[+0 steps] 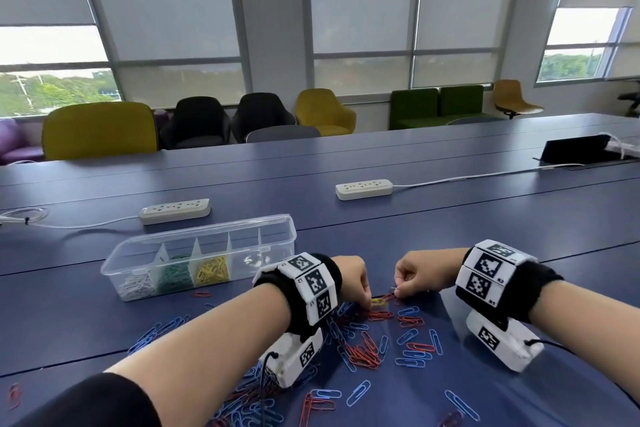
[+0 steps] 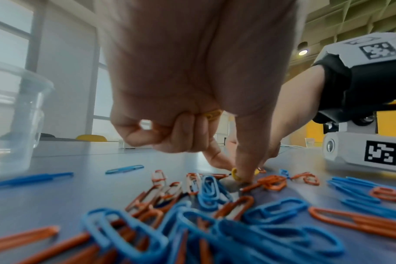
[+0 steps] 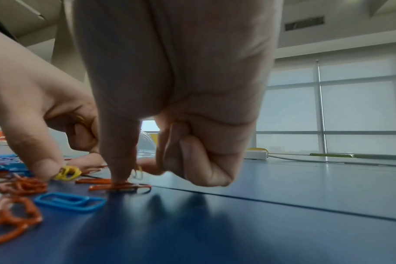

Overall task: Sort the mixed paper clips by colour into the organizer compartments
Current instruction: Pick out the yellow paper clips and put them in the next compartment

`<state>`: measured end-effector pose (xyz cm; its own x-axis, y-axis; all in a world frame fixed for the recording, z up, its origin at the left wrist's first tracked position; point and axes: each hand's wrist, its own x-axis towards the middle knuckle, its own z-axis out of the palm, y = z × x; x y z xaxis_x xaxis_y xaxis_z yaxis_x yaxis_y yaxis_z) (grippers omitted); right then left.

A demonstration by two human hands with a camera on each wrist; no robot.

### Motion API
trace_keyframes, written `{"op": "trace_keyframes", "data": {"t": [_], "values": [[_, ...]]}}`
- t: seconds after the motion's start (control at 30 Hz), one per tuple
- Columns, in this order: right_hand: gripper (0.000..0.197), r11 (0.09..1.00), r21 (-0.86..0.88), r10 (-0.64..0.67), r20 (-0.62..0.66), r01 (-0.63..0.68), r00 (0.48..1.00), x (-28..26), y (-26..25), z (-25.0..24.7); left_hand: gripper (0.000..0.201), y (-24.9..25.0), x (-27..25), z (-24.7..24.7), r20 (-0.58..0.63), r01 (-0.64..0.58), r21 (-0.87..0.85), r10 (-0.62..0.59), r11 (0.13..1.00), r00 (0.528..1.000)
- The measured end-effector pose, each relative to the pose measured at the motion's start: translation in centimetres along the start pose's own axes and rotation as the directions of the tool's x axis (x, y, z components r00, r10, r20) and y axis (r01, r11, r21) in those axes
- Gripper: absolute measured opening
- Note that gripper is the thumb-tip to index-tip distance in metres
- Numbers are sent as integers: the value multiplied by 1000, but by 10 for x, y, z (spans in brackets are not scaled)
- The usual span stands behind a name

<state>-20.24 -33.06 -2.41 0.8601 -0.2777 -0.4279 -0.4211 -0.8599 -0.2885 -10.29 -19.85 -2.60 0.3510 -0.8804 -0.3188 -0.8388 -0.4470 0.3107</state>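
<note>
Two hands work low over the pile at the centre of the head view, fingertips down on the blue table (image 1: 450,225). The left hand (image 1: 351,276) pinches a yellow paper clip (image 1: 378,302) at the table surface, its other fingers curled back; the left wrist view shows a further yellow clip (image 2: 211,114) tucked into that curl, likely so several can travel in one trip. The right hand (image 1: 417,274) has its thumb tip planted on a red clip (image 3: 120,186) and a pale clip (image 3: 138,174) pinched just behind it, with the remaining fingers folded out of the way; pinning the red one probably keeps neighbours from dragging along. Red and blue paper clips (image 1: 367,354) lie scattered across the lower centre of the frame, under and around both wrists. Left of centre stands the clear organizer (image 1: 287,229), close enough for a short reach, holding white, green and yellow clips in separate compartments, while its right-hand sections look nearly bare. Red and blue, I judge, remain largely unsorted.
</note>
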Motion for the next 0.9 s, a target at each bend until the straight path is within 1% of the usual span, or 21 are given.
{"op": "trace_keyframes", "data": {"t": [0.07,0.1,0.13,0.17,0.2,0.23,0.27,0.3,0.33,0.37,0.43,0.47,0.5,0.53,0.57,0.67,0.77,0.83,0.87,0.9], "values": [[21,998,70,6,-8,-5,1000,-3,1,-2,26,-4,-2,-5,25,21,-124,-18,992,1000],[19,992,129,5,-30,-1,1000,-6,0,-4,28,-6,-5,-8,21,34,-246,-29,969,999],[18,979,205,4,-60,8,998,-11,0,-6,27,-8,-11,-11,32,57,-439,-47,897,998],[20,957,289,3,-90,23,996,-15,-2,-8,24,-11,-17,-15,58,77,-652,-53,754,997],[21,930,365,-1,-115,43,993,-19,-3,-10,20,-15,-23,-18,92,93,-822,-31,562,995],[21,904,423,-7,-135,64,991,-23,-6,-11,17,-21,-30,-21,113,100,-928,16,358,993],[20,885,459,-15,-148,82,989,-27,-9,-11,18,-29,-38,-22,120,106,-979,67,176,991],[19,874,476,-31,-153,101,988,-30,-14,-10,19,-36,-45,-23,102,100,-995,109,26,989],[18,872,475,-51,-152,119,987,-32,-19,-10,21,-44,-50,-23,79,92,-991,122,-101,989],[18,877,461,-73,-148,134,986,-33,-26,-9,24,-49,-56,-22,63,85,-973,107,-217,992],[18,899,404,-122,-134,167,983,-35,-44,-9,30,-59,-65,-19,48,46,-912,7,-408,999],[18,912,363,-150,-135,190,979,-34,-55,-9,32,-64,-68,-15,39,6,-874,-59,-485,997],[18,925,311,-183,-143,220,973,-34,-67,-10,33,-70,-70,-11,32,-40,-838,-121,-545,992],[19,936,246,-219,-158,253,963,-32,-81,-12,34,-76,-72,-7,22,-78,-811,-163,-580,986],[20,942,173,-257,-175,287,950,-30,-96,-14,34,-80,-75,-5,9,-100,-793,-177,-600,984],[21,927,-49,-374,-179,372,910,-15,-143,-18,39,-95,-81,1,-10,-116,-746,-163,-656,987],[10,898,-223,-416,-143,380,898,3,-185,-16,45,-105,-87,4,-46,-142,-677,-152,-722,987],[22,881,-277,-430,-132,384,893,13,-204,-16,42,-112,-91,4,-57,-169,-649,-174,-742,983],[25,878,-263,-445,-143,399,884,15,-210,-18,40,-116,-93,2,-64,-177,-637,-178,-750,982],[25,872,-232,-473,-175,430,864,18,-214,-20,40,-121,-94,1,-66,-177,-624,-174,-761,982]]}}
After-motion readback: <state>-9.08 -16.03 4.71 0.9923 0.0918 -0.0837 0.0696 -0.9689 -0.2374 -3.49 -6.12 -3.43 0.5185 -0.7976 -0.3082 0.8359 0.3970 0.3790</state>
